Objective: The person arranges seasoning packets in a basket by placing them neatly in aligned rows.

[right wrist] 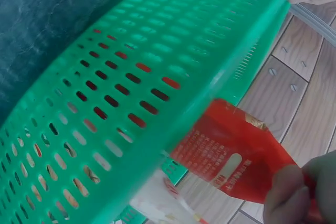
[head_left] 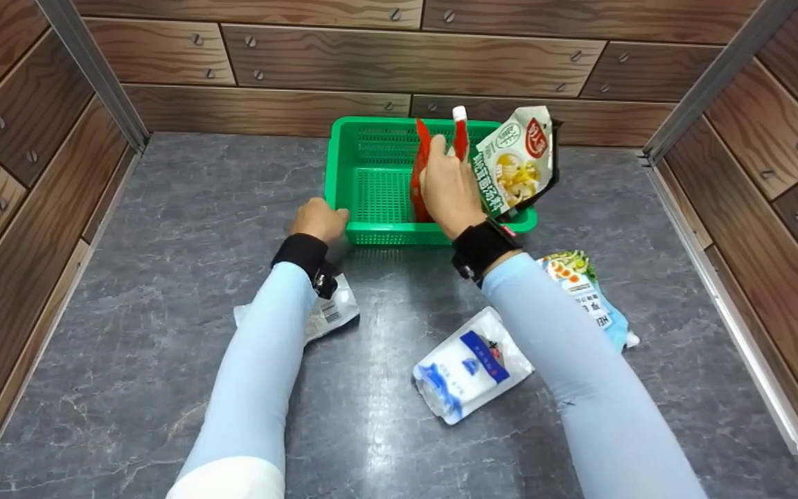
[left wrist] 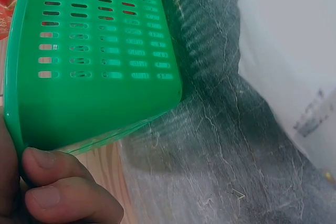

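- On the green basket's (head_left: pixel 379 238) near-left corner, my left hand (head_left: pixel 318 220) grips, fingers curled
- Inside the basket, I hold a red pouch (head_left: pixel 418 187), pinched in my right hand (head_left: pixel 450 188), beside a white-and-green packet (head_left: pixel 520 163)
- On the grey surface (head_left: pixel 163 388): white-and-blue pouch (head_left: pixel 472 367)

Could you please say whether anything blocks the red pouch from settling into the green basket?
Nothing visible does: the red pouch, held by the right hand, reaches inside the green basket, with bare floor to its left. The white packet is to its right. The spot beneath is hidden.
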`<state>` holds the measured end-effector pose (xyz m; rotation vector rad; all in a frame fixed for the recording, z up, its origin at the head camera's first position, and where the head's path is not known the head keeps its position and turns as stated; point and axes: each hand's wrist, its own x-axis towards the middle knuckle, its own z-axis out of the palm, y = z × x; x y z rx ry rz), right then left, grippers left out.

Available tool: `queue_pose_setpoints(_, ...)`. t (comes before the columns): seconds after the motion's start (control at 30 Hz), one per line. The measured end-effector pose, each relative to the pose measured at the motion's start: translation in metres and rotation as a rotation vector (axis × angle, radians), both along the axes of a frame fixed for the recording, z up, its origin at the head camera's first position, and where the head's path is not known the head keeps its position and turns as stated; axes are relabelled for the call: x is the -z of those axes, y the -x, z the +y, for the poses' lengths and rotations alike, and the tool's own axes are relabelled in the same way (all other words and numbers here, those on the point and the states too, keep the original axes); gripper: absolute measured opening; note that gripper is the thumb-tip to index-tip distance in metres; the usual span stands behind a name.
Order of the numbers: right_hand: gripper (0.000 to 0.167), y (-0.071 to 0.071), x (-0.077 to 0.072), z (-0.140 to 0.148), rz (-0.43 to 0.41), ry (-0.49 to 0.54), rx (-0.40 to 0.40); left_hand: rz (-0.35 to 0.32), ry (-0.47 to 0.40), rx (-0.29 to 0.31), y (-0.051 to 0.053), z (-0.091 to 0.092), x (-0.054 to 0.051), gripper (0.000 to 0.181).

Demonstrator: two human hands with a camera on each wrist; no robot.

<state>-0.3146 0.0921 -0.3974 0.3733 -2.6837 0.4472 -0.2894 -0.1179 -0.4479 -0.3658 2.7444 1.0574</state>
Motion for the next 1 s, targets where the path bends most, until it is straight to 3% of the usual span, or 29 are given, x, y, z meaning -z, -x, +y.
queue_pose_setpoints(0.63,0.032,-0.007,0.003,0.009,0.033,0.023,0.009,0.027,-0.008,0.016,-0.001,0.004,0.003,0.049)
queue_pose_setpoints(0.83,0.037,-0.024,0.002,0.012,0.04,0.037,-0.01,0.0,-0.017,0.02,-0.001,0.003,0.004,0.044)
queue_pose_setpoints(1.0,0.046,-0.048,0.001,0.018,0.059,0.102,-0.09,-0.013,-0.007,0.041,-0.001,-0.005,0.003,0.048)
